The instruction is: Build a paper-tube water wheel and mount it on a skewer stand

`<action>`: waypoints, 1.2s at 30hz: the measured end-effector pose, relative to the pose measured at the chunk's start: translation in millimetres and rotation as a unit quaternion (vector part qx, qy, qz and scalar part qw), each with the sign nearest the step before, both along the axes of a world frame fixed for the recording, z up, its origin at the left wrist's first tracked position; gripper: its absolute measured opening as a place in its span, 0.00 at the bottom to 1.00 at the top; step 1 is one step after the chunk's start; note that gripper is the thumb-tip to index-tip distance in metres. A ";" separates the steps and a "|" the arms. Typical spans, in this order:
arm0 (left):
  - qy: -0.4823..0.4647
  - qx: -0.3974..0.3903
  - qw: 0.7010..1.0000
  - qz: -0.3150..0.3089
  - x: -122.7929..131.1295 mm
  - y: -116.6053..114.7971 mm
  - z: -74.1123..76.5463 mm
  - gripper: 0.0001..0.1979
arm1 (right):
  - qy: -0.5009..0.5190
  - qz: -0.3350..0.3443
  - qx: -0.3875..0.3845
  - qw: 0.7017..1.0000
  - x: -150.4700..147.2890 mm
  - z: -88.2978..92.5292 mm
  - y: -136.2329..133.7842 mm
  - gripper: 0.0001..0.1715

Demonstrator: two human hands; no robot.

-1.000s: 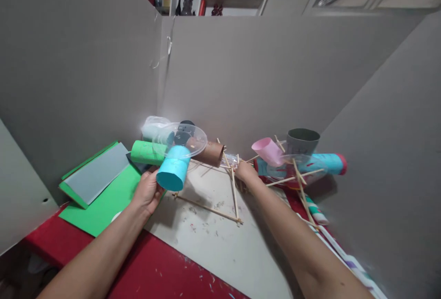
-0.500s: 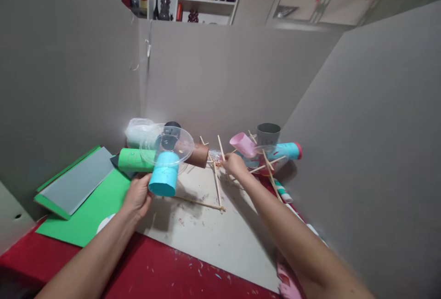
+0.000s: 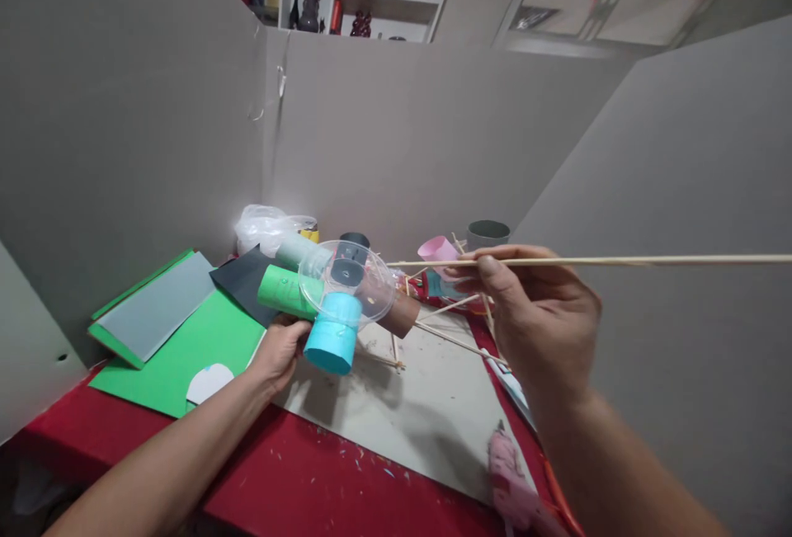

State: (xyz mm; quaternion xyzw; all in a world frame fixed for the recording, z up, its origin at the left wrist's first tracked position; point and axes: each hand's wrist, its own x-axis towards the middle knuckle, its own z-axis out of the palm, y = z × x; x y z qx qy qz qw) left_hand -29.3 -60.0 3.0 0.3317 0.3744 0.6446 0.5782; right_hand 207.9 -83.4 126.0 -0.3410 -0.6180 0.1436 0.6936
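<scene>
My left hand (image 3: 281,353) grips a wheel-like craft piece from below, between its green paper tube (image 3: 288,291) and blue paper tube (image 3: 335,337). Black, pale grey and brown paper tubes (image 3: 398,311) also stick out around its clear plastic disc (image 3: 379,280). Pinched in my right hand (image 3: 538,306) is a long thin wooden stick (image 3: 649,261), held nearly level, its left end reaching toward the disc. Behind, a frame of thin sticks (image 3: 454,306) stands near a pink paper tube (image 3: 436,249) and a dark grey tube (image 3: 488,233).
A pink glue gun (image 3: 511,471) lies at the white board's (image 3: 426,430) right front corner. Green card (image 3: 167,364), a grey sheet (image 3: 157,310) and black paper (image 3: 244,281) lie on the left. Grey panels (image 3: 396,133) enclose the red table (image 3: 297,479). A clear plastic bag (image 3: 263,228) sits at the back.
My right hand has come back from the stick frame and lifted a long stick across to the right. My left hand has moved the tube wheel rightward and slightly down.
</scene>
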 end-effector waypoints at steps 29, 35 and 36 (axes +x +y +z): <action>0.085 0.031 0.994 -0.053 5.3 -10.1 4.4 0.03 | -0.072 0.170 -0.307 0.934 33.3 -8.9 -17.0 0.23; 0.112 0.057 0.992 -0.027 1.7 -8.6 10.3 0.02 | -0.144 0.195 -0.389 0.889 46.2 -12.3 -33.9 0.26; 0.112 0.059 0.992 -0.023 1.4 -8.0 11.0 0.02 | -0.156 0.197 -0.388 0.887 47.5 -12.8 -35.5 0.25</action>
